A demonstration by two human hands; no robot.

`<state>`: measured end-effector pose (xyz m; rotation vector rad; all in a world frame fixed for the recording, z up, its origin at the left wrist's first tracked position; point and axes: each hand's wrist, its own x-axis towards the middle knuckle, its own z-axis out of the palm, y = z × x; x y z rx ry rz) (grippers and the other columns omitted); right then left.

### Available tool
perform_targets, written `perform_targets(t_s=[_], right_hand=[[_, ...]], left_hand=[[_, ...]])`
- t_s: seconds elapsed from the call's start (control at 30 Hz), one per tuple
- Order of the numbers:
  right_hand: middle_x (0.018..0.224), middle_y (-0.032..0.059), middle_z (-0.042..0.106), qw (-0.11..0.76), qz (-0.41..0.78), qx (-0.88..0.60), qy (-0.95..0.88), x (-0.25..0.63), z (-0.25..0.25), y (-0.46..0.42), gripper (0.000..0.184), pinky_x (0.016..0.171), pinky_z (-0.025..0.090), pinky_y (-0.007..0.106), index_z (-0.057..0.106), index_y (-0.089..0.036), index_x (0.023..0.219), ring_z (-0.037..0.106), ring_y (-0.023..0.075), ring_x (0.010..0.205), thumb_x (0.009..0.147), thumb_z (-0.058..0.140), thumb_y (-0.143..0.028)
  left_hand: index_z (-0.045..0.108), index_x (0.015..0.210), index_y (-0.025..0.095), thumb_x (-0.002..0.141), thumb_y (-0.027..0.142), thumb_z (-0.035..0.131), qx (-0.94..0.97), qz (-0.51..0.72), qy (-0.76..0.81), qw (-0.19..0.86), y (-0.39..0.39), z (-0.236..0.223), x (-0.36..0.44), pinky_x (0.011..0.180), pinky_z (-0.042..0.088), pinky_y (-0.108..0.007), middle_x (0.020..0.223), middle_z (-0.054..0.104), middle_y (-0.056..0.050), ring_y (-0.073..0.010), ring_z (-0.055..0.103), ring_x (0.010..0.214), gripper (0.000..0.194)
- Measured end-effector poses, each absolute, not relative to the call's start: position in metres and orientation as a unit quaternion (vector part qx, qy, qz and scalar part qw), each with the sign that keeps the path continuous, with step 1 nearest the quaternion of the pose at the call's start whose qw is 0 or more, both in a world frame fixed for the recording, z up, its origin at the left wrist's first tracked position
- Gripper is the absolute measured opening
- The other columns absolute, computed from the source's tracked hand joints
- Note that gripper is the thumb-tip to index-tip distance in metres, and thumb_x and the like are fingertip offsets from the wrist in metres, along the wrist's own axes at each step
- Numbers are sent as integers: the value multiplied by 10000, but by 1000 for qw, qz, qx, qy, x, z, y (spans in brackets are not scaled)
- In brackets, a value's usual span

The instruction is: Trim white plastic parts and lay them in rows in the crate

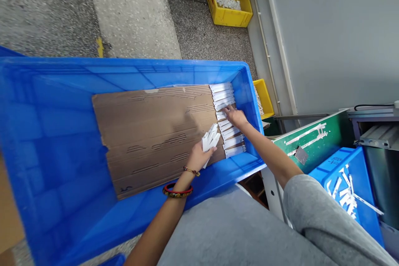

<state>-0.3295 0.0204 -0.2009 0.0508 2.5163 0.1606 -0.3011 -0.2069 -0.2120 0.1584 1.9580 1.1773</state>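
Note:
My left hand, with bracelets at the wrist, is closed around a bunch of small white flat strips. It hovers over a brown cardboard sheet lying in a large blue plastic bin. At the sheet's right end, more white strips lie side by side in a column. My right hand reaches down to this column, its fingertips pinched on one white strip near the column's middle. The fingers partly cover that strip's right end.
Behind the bin, a yellow crate with white pieces stands on the floor by the wall. Another yellow crate sits past the bin's right end. To the right are a green conveyor surface and a blue box with loose white strips.

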Motion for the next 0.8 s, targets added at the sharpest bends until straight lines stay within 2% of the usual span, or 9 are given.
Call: perform_targets(t_s=[0.17,0.33,0.57,0.8], right_hand=[[1372,173,461,296,70,18,952,-331,-195,19,389,713,529,269,410,-194,1330,638,191,988,986,243,-122],[1387,177,452,274,83,9,958,-351,-194,26,408,738,524,280,399,-191,1334,607,210,1060,981,219,-97],[1334,173,505,282,88,-11,955,-375,-201,34,409,745,515,291,440,-183,1312,628,219,1022,978,226,-84],[1337,206,493,288,99,-8,952,-372,-200,32,407,732,520,287,424,-175,1321,640,216,1006,978,223,-89]], left_hand=[[671,1165,117,716,307,687,57,469,778,413,-207,-213,-300,926,534,-409,1129,732,-135,-320,679,1062,488],[691,1117,141,699,326,705,43,469,782,408,-209,-219,-299,906,540,-423,1085,749,-117,-320,692,1024,456],[689,1097,142,678,336,723,32,488,774,402,-212,-223,-299,901,547,-411,1074,751,-112,-322,674,1065,463],[692,1084,132,673,331,728,27,504,761,407,-212,-224,-298,911,542,-432,1076,747,-130,-332,666,1082,459]])
